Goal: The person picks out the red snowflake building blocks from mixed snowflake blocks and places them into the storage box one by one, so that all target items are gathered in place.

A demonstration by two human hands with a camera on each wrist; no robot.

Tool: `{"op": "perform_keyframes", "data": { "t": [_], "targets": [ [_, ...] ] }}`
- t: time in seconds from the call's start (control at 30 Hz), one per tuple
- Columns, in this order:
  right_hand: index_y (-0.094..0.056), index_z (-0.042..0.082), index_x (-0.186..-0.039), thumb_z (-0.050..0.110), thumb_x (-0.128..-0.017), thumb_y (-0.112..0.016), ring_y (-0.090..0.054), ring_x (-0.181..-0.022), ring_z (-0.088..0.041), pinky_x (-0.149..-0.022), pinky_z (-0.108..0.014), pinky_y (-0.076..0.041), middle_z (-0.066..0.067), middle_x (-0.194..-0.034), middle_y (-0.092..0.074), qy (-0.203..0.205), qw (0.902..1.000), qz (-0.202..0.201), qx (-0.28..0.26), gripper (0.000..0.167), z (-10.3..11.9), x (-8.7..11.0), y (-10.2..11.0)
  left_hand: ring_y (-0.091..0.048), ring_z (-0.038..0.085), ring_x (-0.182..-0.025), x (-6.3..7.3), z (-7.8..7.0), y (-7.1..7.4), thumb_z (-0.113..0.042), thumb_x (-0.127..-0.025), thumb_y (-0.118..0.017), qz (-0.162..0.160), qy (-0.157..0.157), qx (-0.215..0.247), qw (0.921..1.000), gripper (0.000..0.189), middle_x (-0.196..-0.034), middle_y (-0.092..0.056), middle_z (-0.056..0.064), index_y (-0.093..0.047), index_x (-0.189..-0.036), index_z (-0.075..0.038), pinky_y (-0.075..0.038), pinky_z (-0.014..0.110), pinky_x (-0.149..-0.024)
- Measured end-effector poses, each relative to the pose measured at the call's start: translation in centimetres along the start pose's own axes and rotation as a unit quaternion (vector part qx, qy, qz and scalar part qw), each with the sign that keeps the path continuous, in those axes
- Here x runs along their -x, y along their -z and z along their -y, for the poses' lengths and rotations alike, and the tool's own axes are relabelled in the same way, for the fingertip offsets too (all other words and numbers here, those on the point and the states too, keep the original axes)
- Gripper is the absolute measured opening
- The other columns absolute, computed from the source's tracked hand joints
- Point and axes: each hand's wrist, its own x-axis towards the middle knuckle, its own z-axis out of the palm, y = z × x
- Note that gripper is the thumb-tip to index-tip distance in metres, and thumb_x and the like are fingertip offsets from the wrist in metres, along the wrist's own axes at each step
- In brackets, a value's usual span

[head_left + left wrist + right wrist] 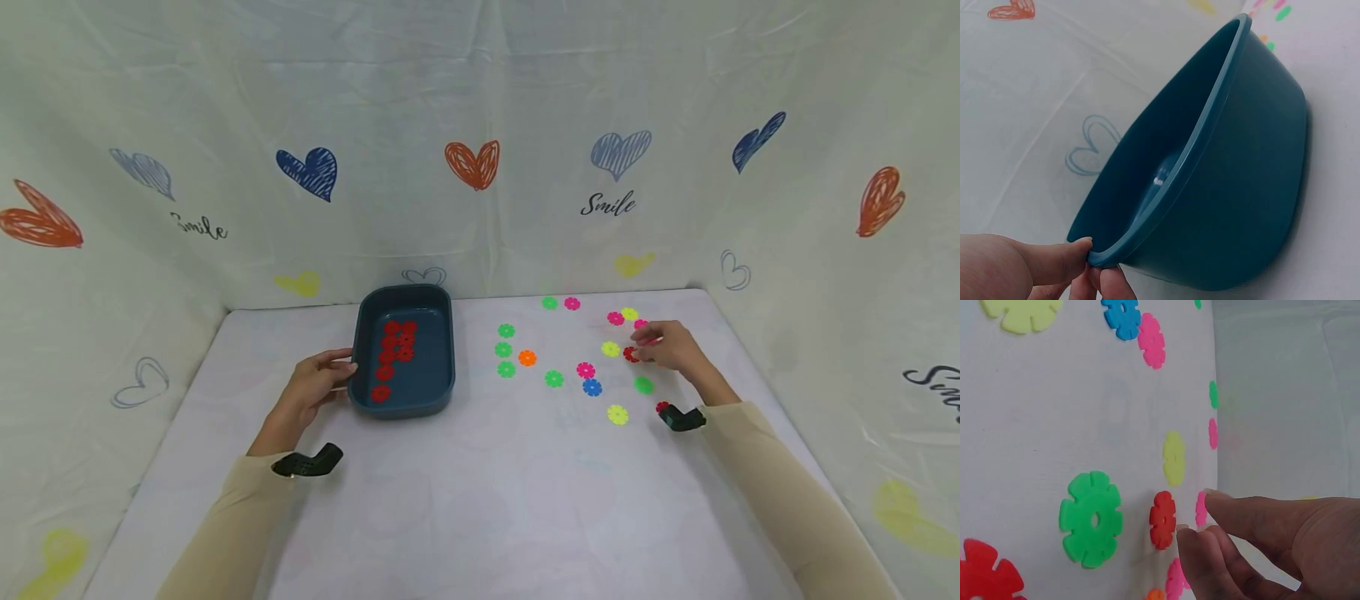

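My left hand (313, 385) pinches the left rim of a dark teal plastic tub (442, 398), thumb over the rim and fingers beneath it, as the left wrist view shows. Several red notched flower-shaped discs (381, 393) lie inside the tub. On the right, my right hand (670, 345) hovers over the table with thumb and fingertips apart. Closest to its fingertips is a red disc (1163, 520), which appears to lie on the table. Beside that disc are a green disc (1091, 519) and a yellow disc (1174, 458). Another red disc (662, 407) is partly hidden by the right wrist camera.
Loose green, pink, yellow, blue and orange discs (527, 358) are scattered right of the tub on the white table (480, 517). A white curtain (390, 100) printed with hearts stands behind the table and along both sides.
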Motion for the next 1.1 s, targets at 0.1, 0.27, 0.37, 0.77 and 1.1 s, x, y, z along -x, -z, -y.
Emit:
{"op": "perform_keyframes", "data": {
  "t": [0.1,0.27,0.37,0.77,1.1],
  "targets": [
    [-0.065,-0.009,-0.130,0.008,-0.097,-0.074,-0.064,-0.107,-0.040,-0.088,-0.038,-0.060,-0.030,-0.122,-0.063,0.000,1.0000,-0.002,0.005,0.038,-0.5,0.0,-0.3,-0.063,0.007,-0.086,-0.1,0.0,-0.1,-0.013,-0.108,-0.060,-0.002,0.000,0.000,1.0000,0.055,-0.127,-0.058,0.012,-0.043,-0.158,0.001,-0.056,0.021,-0.075],
    [-0.065,-0.010,-0.127,0.008,-0.095,-0.076,-0.062,-0.105,-0.040,-0.086,-0.038,-0.059,-0.029,-0.119,-0.064,0.003,1.0000,-0.002,0.007,0.038,-1.1,-0.1,-0.6,-0.063,0.007,-0.086,-0.1,0.1,0.0,-0.013,-0.108,-0.061,-0.002,0.001,0.001,1.0000,0.055,-0.126,-0.058,0.011,-0.043,-0.158,0.001,-0.055,0.022,-0.075],
    [-0.065,-0.010,-0.127,0.008,-0.095,-0.076,-0.062,-0.104,-0.040,-0.085,-0.037,-0.058,-0.029,-0.118,-0.064,0.004,0.9999,0.001,0.010,0.038,-1.3,-0.2,-0.8,-0.062,0.008,-0.087,-0.1,0.1,0.0,-0.013,-0.108,-0.061,-0.003,0.002,0.001,1.0000,0.055,-0.126,-0.058,0.010,-0.043,-0.158,0.000,-0.055,0.022,-0.075],
    [-0.067,-0.011,-0.123,0.010,-0.094,-0.079,-0.061,-0.102,-0.040,-0.084,-0.037,-0.058,-0.027,-0.113,-0.066,0.002,0.9997,-0.010,0.023,0.037,-1.6,-0.6,-1.6,-0.063,0.007,-0.086,0.1,0.0,-0.1,-0.012,-0.108,-0.060,-0.004,0.004,0.001,1.0000,0.055,-0.127,-0.059,0.011,-0.043,-0.158,0.000,-0.055,0.022,-0.075],
    [-0.068,-0.011,-0.119,0.005,-0.093,-0.079,-0.061,-0.101,-0.040,-0.092,-0.047,-0.057,-0.028,-0.110,-0.066,-0.012,0.9989,-0.022,0.040,0.032,-0.8,-0.4,-2.0,-0.063,0.007,-0.087,0.1,0.1,-0.1,-0.012,-0.108,-0.060,-0.007,0.001,-0.005,1.0000,0.054,-0.130,-0.059,0.013,-0.043,-0.158,0.001,-0.055,0.022,-0.076]
  ]
}}
